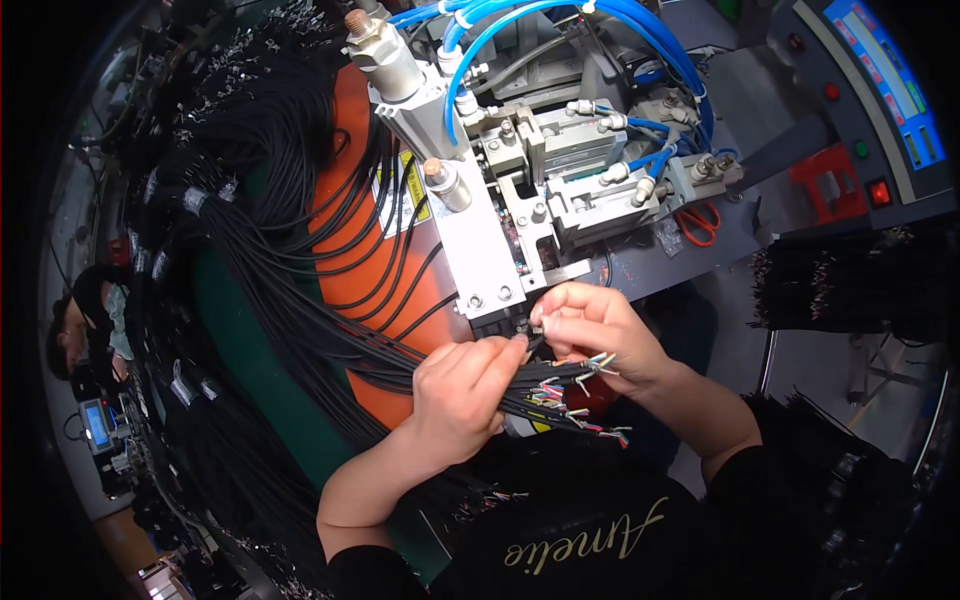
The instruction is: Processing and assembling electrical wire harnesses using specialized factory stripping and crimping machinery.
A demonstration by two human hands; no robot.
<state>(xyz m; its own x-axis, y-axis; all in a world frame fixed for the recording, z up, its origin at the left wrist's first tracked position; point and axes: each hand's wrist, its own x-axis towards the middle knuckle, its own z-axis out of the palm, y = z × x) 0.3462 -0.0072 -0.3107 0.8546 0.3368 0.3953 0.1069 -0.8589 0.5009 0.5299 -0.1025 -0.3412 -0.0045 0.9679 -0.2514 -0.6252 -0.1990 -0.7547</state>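
A grey tabletop (730, 240) carries a metal pneumatic machine with blue hoses (540, 150); an orange mat (350, 200) lies under black cables. The left hand (462, 400) has its grip clamped around a bundle of black cables with stripped coloured wire ends (560, 395). The right hand (600, 335) pinches one cable's end at the machine's mouth, fingers together.

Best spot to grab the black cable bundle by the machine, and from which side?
Grip the cable bundle on its black jacket, short of the stripped coloured wire ends, coming from the left as the left hand does. The right hand works at the tips, and those loose ends would likely splay.
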